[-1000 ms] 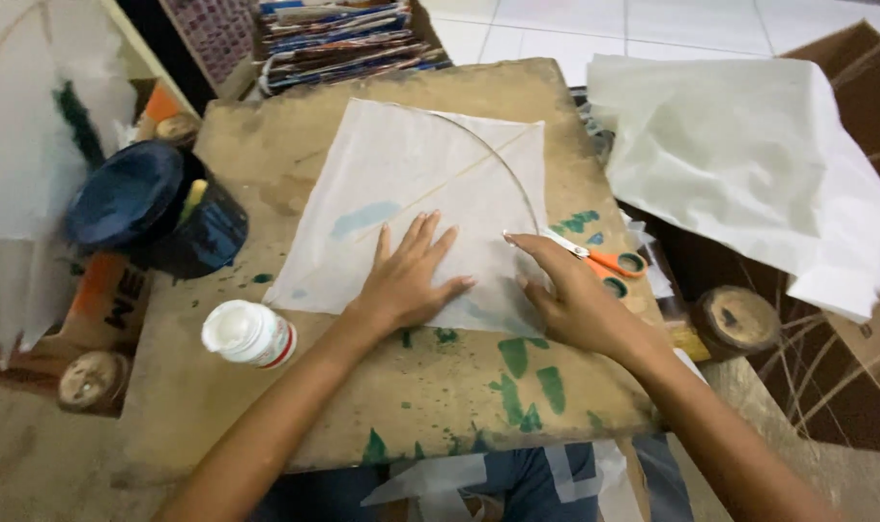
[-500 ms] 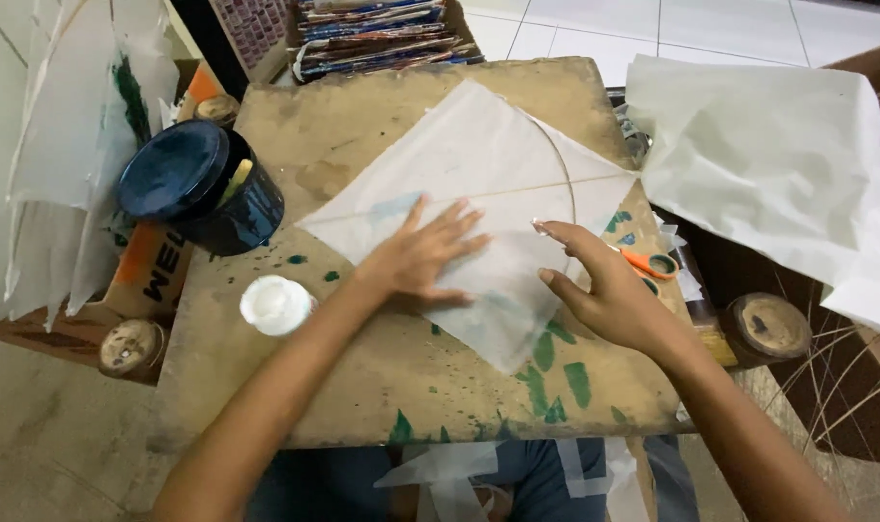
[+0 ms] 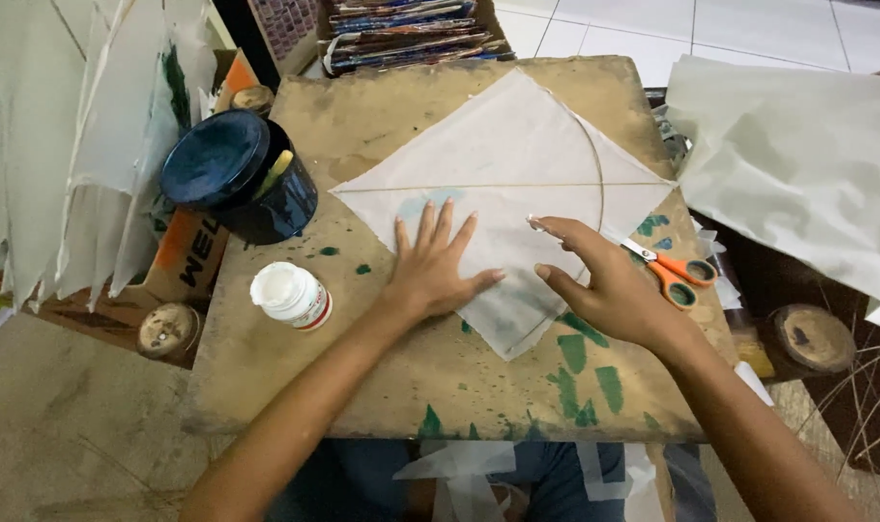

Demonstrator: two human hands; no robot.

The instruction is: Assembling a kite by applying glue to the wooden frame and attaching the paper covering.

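Head view: both hands on a white paper kite (image 3: 503,164).
Left hand (image 3: 430,275): fingers spread flat, pressing paper, gripping nothing.
Right hand (image 3: 604,285): fingers half-curled, tips touching paper; orange scissors (image 3: 674,273) just beyond.

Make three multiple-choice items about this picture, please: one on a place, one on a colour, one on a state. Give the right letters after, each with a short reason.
1. Where do the scissors lie?
A. on the left, beside the dark can
B. on the right, just beyond the right hand
C. on the paper stack at the far edge

2. What colour are the scissor handles?
A. orange
B. blue
C. black

3. How is the left hand?
A. closed in a fist
B. lifted off the table
C. flat with fingers spread on the white kite paper

Answers:
1 B: they lie on the board next to the right hand.
2 A: both loops are orange.
3 C: the palm rests flat on the white kite paper, fingers spread.
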